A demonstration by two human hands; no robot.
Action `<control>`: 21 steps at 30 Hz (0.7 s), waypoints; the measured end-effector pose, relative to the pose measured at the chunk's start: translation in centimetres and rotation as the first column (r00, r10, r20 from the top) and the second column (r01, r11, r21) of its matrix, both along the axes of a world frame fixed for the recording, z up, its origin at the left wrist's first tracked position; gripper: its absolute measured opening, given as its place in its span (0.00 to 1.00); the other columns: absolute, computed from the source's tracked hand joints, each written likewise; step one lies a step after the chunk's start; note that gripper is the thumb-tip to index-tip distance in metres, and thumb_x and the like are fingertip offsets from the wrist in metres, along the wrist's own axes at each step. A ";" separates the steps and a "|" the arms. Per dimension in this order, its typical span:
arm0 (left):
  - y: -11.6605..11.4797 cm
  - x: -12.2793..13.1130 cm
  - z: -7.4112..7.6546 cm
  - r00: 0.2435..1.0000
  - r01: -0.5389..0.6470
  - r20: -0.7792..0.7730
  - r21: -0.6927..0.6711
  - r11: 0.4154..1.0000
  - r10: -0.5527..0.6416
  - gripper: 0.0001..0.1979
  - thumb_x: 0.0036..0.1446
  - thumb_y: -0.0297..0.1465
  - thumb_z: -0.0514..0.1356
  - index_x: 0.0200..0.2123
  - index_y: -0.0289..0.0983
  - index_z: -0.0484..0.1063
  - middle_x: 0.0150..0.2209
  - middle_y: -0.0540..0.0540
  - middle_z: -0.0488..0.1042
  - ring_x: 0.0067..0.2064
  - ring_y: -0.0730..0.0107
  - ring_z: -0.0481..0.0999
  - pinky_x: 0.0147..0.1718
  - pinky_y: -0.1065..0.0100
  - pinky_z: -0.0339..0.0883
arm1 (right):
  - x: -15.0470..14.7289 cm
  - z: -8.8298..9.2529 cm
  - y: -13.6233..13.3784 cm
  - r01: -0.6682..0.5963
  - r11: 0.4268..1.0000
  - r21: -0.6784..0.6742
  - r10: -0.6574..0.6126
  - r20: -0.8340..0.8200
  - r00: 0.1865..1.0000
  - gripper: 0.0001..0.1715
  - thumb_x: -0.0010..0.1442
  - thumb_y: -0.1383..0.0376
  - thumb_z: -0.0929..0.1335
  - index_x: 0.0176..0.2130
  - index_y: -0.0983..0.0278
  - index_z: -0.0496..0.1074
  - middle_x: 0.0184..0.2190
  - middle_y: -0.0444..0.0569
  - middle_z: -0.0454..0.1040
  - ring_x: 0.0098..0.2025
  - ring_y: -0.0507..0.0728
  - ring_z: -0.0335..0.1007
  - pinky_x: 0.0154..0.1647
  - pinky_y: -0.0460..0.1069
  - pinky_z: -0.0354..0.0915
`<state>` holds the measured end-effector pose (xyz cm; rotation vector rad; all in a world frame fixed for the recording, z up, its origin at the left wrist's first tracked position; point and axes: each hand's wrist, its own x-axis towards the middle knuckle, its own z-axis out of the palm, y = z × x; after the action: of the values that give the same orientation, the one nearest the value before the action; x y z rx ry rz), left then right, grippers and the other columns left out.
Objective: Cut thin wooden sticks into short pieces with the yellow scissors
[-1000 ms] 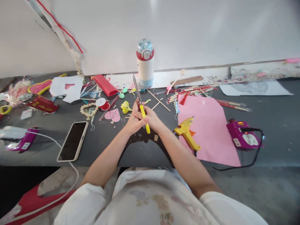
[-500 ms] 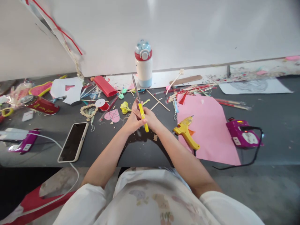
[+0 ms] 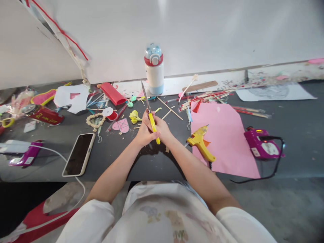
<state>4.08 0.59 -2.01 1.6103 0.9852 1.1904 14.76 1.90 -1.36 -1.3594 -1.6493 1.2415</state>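
Leaning close over a littered grey table (image 3: 108,150), pointed metal in hand

To our right lies a pink sheet (image 3: 227,148), with the purple power strip (image 3: 249,143) touching or just beside its edge. The water bottle (image 3: 155,76) stands upright beyond us, and the phone (image 3: 79,153) lies to our left. A hot-glue gun (image 3: 202,141) overlaps the sheet's near-left edge, near our right forearm; if it is hot, a careless sideways sweep could burn us.

Our left hand (image 3: 145,133) and right hand (image 3: 164,130) meet above the table, fingers curled shut around a yellow-handled tool (image 3: 154,128); which bears the grip we cannot tell, nor whether it is scissors or a knife. Its point aims away, towards the bottle's left side. With fingers bunched so tightly, a twist or slip on the handle could nick one. Dropped, it could mark the pink heart (image 3: 121,125) or scatter the thin sticks (image 3: 169,108).
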 end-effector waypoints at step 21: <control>-0.3 0.1 -0.5 0.999 -0.025 0.045 0.102 0.994 0.020 0.52 0.32 0.57 0.64 0.59 0.41 0.51 0.57 0.36 0.59 0.58 0.48 0.63 0.58 0.48 0.57 | 0.3 1.3 -0.7 0.009 0.998 0.062 -0.015 0.088 0.996 0.21 0.55 0.47 0.61 0.29 0.62 0.65 0.26 0.47 0.71 0.28 0.55 0.65 0.29 0.49 0.58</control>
<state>4.19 0.33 -2.48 1.6494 0.9295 1.3050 15.10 1.23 -0.02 -1.4024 -1.7230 1.1293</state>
